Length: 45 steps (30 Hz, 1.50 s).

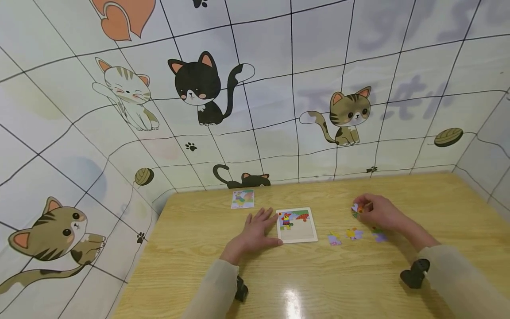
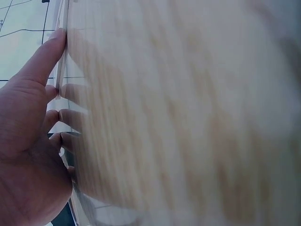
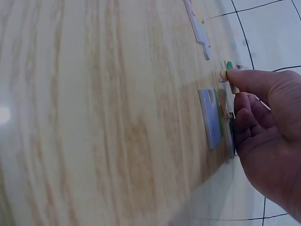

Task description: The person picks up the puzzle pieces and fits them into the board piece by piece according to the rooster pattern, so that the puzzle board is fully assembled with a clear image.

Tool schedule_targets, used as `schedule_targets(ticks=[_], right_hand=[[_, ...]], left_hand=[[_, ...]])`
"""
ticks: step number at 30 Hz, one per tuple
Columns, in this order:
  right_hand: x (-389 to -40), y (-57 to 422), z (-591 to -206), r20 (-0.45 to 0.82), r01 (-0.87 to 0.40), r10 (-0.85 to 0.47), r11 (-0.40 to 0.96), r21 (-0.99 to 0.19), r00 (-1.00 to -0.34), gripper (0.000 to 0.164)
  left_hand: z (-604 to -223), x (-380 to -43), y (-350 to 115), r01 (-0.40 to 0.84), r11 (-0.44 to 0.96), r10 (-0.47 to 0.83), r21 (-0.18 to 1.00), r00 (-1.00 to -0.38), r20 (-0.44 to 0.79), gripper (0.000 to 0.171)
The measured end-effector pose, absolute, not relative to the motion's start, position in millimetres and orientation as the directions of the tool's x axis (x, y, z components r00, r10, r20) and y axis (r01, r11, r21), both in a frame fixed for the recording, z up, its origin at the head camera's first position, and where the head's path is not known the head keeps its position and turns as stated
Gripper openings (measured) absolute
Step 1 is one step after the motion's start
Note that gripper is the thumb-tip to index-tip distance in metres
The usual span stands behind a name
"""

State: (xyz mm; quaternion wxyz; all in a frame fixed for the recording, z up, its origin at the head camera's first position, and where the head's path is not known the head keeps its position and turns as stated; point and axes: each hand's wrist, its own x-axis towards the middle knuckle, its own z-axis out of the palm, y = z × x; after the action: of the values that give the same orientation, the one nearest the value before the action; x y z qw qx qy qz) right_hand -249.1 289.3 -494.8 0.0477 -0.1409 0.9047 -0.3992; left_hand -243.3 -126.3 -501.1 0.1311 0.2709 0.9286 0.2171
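Note:
A white-framed puzzle tray (image 1: pixel 301 240) lies mid-table, with joined pieces (image 1: pixel 287 220) along its upper left and a red-patterned piece at its upper right. My left hand (image 1: pixel 255 234) rests flat on the table at the tray's left side, fingers spread, thumb at its lower-left corner. In the left wrist view the thumb (image 2: pixel 44 56) touches the tray's edge. Right of the tray, my right hand (image 1: pixel 378 213) pinches a colourful puzzle piece (image 1: pixel 356 210) between thumb and fingers. Loose pieces lie nearby: a yellow-and-purple one (image 1: pixel 334 239), another (image 1: pixel 353 234), and a purple-and-green one (image 1: pixel 379 235).
A square picture card (image 1: pixel 242 199) lies at the table's back left. Behind the wooden table (image 1: pixel 334 279) hangs a cat-printed wall covering (image 1: pixel 275 97). Black wrist devices (image 1: pixel 415 274) sit at both sleeves.

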Motion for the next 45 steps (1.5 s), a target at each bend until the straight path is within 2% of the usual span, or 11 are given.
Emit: schedule_targets(ticks=[7,14,26,33,45], right_hand=[[-252,279,-494,0.100,-0.235,-0.236,0.661,-0.713,-0.967,0.026],[-252,245,-486,0.144,-0.261,-0.248,0.547,-0.795,-0.958,0.024],[-254,182,-491,0.122,-0.281,-0.346,0.458,-0.843,-0.930,0.017],[-253,158,-496,0.078,-0.230,-0.336,0.441,-0.867,-0.939,0.018],[-256,129,-500,0.070,-0.233,-0.363,0.426,-0.874,-0.929,0.017]], left_hand=[[-502,-244,-128,0.439,0.763,0.555,0.475,-0.821,-0.133,0.085],[-503,-244,-129,0.436,0.767,0.553,0.471,-0.821,-0.141,0.085],[-501,-244,-129,0.453,0.760,0.566,0.467,-0.814,-0.131,0.085],[-502,-245,-126,0.453,0.770,0.561,0.449,-0.817,-0.137,0.085],[-503,-247,-128,0.444,0.779,0.550,0.443,-0.824,-0.141,0.085]])
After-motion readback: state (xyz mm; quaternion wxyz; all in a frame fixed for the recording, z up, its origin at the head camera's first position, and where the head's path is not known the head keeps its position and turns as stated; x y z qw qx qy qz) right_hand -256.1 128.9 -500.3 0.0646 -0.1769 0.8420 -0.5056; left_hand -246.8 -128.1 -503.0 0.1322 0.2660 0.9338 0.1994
